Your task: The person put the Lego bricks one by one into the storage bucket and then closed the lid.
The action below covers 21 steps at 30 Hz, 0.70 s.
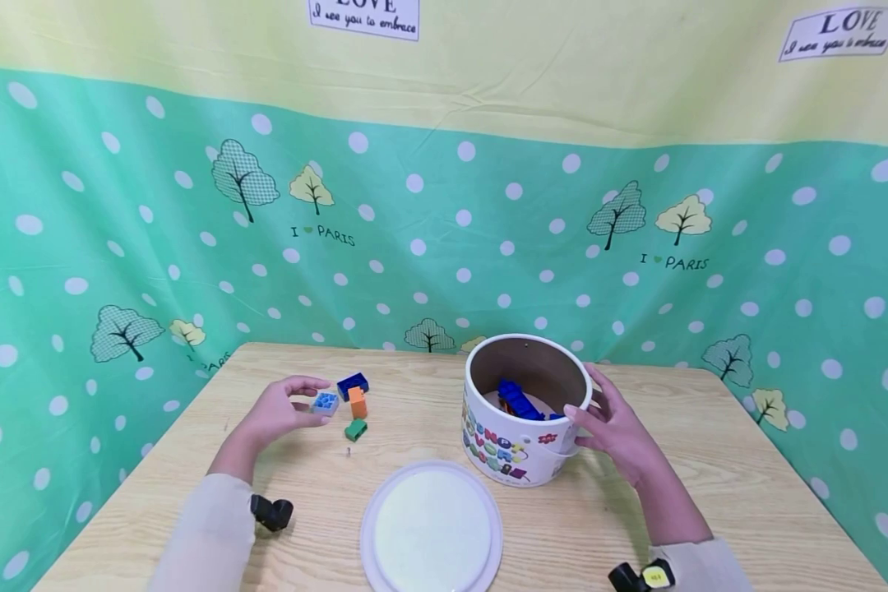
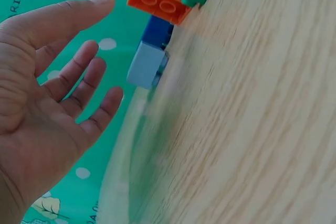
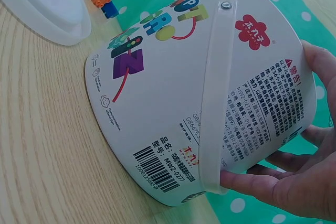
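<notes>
My left hand [image 1: 284,411] is at the left of the table, thumb and fingers spread around a light blue toy brick [image 1: 325,403]. In the left wrist view the fingers stand apart from that brick [image 2: 145,65] with nothing in them. Beside it are a dark blue brick [image 1: 353,385], an orange brick [image 1: 358,403] and a green brick [image 1: 356,430]. My right hand [image 1: 617,427] holds the upper right side of a white printed bucket [image 1: 503,452] at its rim. Blue toy pieces [image 1: 518,400] lie inside the bucket, its pale handle [image 3: 214,103] hanging down the side.
A round white lid [image 1: 432,530] lies flat on the wooden table [image 1: 296,559], in front of the bucket. A tiny object [image 1: 349,451] lies near the green brick. A green and yellow curtain [image 1: 414,271] with dots and trees hangs behind the table.
</notes>
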Each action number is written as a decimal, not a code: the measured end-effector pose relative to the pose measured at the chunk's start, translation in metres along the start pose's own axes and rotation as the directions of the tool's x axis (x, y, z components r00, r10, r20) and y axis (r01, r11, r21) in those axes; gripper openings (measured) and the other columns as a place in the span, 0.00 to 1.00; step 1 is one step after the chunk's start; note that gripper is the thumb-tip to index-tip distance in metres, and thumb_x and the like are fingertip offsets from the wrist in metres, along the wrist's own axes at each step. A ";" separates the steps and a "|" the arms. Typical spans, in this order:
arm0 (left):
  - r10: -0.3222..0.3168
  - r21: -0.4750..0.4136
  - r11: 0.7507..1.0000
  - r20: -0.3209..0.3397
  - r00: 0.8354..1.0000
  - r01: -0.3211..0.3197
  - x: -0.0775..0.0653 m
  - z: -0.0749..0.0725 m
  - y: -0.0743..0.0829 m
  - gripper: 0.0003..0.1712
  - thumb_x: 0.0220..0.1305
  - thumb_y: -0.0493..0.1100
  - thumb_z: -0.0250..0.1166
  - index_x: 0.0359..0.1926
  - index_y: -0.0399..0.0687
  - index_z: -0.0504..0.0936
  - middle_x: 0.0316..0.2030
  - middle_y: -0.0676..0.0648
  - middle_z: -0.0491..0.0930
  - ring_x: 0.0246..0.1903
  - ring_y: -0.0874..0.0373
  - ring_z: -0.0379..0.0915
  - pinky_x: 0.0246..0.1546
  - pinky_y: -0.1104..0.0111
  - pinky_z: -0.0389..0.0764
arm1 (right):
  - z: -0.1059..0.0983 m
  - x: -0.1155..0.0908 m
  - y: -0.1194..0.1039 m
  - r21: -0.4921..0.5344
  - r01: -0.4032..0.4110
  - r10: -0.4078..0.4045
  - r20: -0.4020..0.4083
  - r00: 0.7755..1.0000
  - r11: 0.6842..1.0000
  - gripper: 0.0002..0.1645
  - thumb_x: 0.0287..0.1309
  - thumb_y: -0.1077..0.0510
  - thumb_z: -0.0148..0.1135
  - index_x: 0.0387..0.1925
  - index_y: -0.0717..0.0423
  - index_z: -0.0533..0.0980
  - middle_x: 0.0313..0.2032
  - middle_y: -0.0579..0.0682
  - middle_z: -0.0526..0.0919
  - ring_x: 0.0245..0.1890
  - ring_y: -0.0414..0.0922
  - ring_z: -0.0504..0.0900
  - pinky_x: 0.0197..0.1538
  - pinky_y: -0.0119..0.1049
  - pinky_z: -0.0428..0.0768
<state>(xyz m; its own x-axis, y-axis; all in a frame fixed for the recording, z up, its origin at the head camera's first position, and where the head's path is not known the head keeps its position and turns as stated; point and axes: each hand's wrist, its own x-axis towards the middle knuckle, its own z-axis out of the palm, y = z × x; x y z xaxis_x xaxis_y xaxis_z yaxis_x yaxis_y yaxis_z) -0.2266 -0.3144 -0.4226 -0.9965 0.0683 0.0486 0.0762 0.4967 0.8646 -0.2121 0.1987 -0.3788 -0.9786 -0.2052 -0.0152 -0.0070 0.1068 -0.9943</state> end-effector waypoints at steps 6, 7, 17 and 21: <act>-0.052 0.053 0.997 0.033 0.998 0.051 0.011 -0.003 -0.007 0.41 0.48 0.41 0.78 0.64 0.42 0.73 0.62 0.33 0.68 0.59 0.33 0.66 0.58 0.46 0.72 | -0.001 0.001 0.001 -0.014 0.002 -0.002 -0.011 1.000 1.000 0.52 0.64 0.56 0.63 0.77 0.41 0.41 0.73 0.66 0.47 0.69 0.65 0.57 0.54 0.61 0.75; -0.057 0.062 0.997 0.038 0.998 0.054 0.013 -0.003 -0.008 0.41 0.49 0.41 0.78 0.64 0.42 0.72 0.62 0.32 0.68 0.60 0.33 0.65 0.59 0.45 0.70 | -0.001 0.002 0.001 -0.016 0.003 -0.003 -0.012 1.000 1.000 0.52 0.64 0.56 0.63 0.77 0.41 0.41 0.73 0.65 0.47 0.69 0.65 0.57 0.54 0.61 0.76; -0.106 0.081 0.992 0.055 0.993 0.101 0.024 0.000 -0.021 0.41 0.44 0.39 0.79 0.62 0.42 0.75 0.58 0.34 0.72 0.56 0.39 0.70 0.58 0.47 0.71 | -0.001 0.003 0.004 -0.005 0.008 -0.008 -0.005 1.000 1.000 0.52 0.63 0.55 0.64 0.77 0.41 0.42 0.73 0.65 0.47 0.69 0.66 0.57 0.53 0.61 0.76; -0.120 0.108 0.988 0.055 0.991 0.114 0.026 0.003 -0.024 0.39 0.42 0.37 0.80 0.59 0.44 0.78 0.55 0.37 0.76 0.51 0.44 0.72 0.56 0.51 0.73 | -0.002 0.003 0.005 -0.010 0.010 -0.010 -0.009 1.000 1.000 0.52 0.63 0.56 0.64 0.77 0.41 0.42 0.73 0.65 0.47 0.68 0.66 0.57 0.53 0.61 0.76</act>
<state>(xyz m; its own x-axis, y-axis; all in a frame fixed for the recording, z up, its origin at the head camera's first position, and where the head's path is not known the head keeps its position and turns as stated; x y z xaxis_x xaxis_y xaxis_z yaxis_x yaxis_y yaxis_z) -0.2544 -0.3225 -0.4436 -0.9949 0.0559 -0.0836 -0.0344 0.5918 0.8054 -0.2155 0.2004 -0.3831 -0.9802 -0.1978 -0.0041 -0.0189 0.1145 -0.9932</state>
